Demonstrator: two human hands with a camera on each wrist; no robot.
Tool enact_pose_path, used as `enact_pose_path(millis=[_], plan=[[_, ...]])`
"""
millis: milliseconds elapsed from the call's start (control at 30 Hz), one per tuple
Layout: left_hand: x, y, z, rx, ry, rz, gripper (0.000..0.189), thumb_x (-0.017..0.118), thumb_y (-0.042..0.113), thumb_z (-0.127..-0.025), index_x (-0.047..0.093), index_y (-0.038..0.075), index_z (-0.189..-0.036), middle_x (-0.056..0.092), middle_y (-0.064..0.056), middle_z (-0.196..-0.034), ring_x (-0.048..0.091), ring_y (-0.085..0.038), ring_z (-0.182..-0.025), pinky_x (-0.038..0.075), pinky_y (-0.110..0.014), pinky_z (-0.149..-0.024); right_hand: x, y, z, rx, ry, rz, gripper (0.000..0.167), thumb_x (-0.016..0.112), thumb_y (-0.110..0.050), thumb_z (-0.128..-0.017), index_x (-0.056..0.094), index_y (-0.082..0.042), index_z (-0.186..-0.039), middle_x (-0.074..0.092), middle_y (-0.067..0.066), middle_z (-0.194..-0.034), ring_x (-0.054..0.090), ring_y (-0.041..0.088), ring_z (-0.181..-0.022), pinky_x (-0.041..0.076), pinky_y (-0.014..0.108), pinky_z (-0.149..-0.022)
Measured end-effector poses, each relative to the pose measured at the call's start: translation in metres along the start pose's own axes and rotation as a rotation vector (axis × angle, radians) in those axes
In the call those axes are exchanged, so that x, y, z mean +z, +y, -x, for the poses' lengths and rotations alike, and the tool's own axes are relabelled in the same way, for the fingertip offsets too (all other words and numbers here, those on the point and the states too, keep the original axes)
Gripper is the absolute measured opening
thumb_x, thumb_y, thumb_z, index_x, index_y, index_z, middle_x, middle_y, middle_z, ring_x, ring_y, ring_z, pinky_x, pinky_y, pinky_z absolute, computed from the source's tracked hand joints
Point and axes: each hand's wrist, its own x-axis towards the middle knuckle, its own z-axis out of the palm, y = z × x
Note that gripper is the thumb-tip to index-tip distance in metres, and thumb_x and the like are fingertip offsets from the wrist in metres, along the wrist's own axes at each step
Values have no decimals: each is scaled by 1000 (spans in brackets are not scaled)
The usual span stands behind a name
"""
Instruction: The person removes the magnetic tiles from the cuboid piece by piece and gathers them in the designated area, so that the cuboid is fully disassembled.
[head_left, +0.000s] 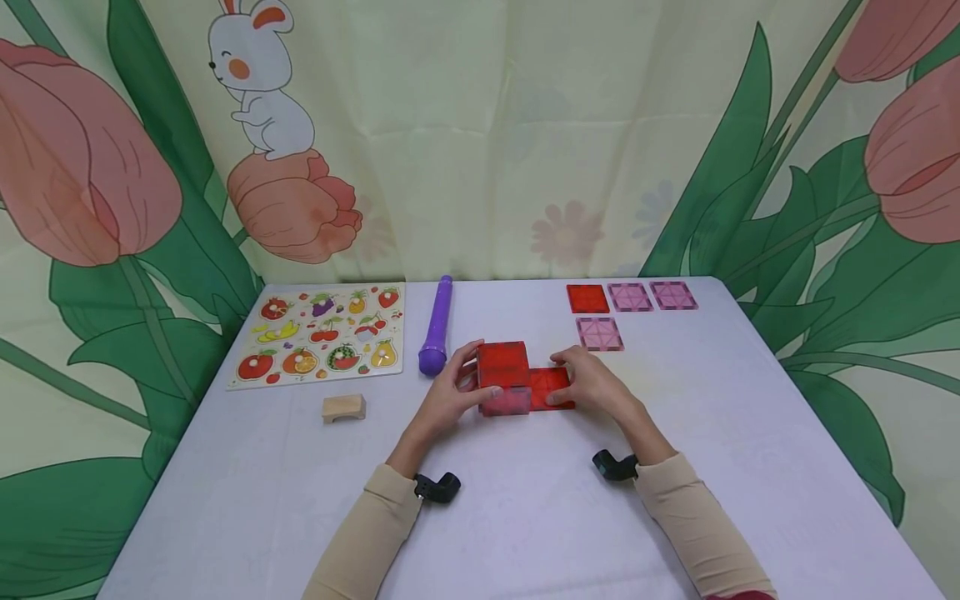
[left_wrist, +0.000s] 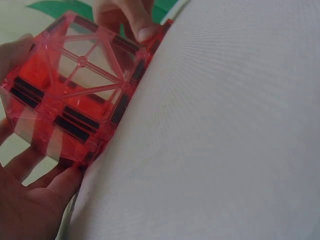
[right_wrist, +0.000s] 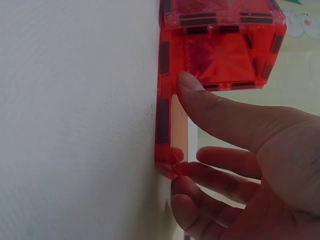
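Note:
A cube of translucent red and pink magnetic tiles [head_left: 504, 365] stands on the table. My left hand [head_left: 448, 398] holds it, thumb at the near corner and fingers along the left side. Dark magnet strips line the cube's edges [left_wrist: 72, 129] in the left wrist view. Flat against the cube's right side lies a red magnetic tile [head_left: 546, 383]. My right hand [head_left: 597, 385] grips this tile, the thumb on top near the cube and the other fingers at its outer edge, as the right wrist view shows the hand [right_wrist: 280, 145].
Behind the right hand lie another red tile [head_left: 587, 298] and several pink tiles [head_left: 599, 333]. A purple toy microphone [head_left: 438, 329] and a fruit puzzle board [head_left: 315, 335] lie at the back left. A small wooden arch block [head_left: 344, 408] sits in front of the board.

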Motion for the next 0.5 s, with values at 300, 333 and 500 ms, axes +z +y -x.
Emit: enact_pose_path(millis=[300, 333, 500], plan=[[0, -1, -1, -11, -3, -8, 82, 82, 35, -82, 37, 42, -150, 39, -1, -157, 42, -27, -145, 40, -44, -117, 1, 0, 2, -28, -13, 42, 67, 86, -21, -78, 59, -2, -136, 55, 18, -129, 52, 34, -121, 54, 51, -102], [0, -1, -1, -9, -4, -10, 82, 82, 35, -82, 37, 43, -150, 39, -1, -157, 42, -28, -146, 41, -44, -116, 1, 0, 2, -29, -10, 44, 67, 86, -21, -78, 59, -2, -136, 55, 18, -128, 52, 33, -121, 54, 51, -101], [0, -1, -1, -13, 2, -23, 82, 82, 38, -82, 37, 43, -150, 39, 1, -157, 42, -27, -145, 42, -45, -116, 0, 2, 4, -8, 12, 40, 66, 87, -24, -77, 61, -3, -134, 53, 16, -123, 51, 31, -118, 58, 46, -94]])
